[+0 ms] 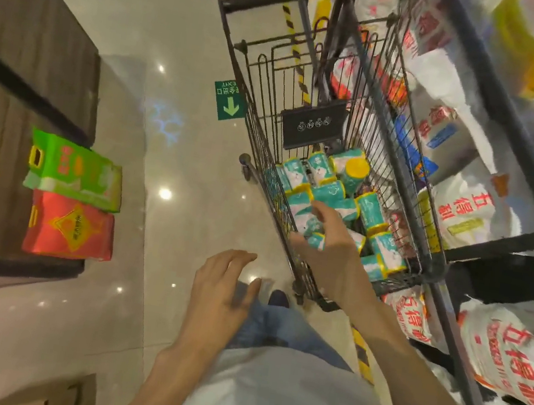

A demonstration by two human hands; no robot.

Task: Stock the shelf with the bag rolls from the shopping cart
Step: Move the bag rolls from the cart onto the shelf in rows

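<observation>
Reaching our right hand (329, 242) into the shopping cart (401, 174), fingers curling onto a bag roll (315, 232) at its near end; left hand (222, 285) hangs relaxed, empty, ready to assist.

A green packet (74, 170) lies at the right edge of a brown platform (19, 68), a red packet (70, 228) just beside it at the near right corner; a green exit arrow sign (229, 100) is stuck on the glossy tiled floor (139, 27); a cardboard box (56, 394) sits at the bottom edge.
</observation>
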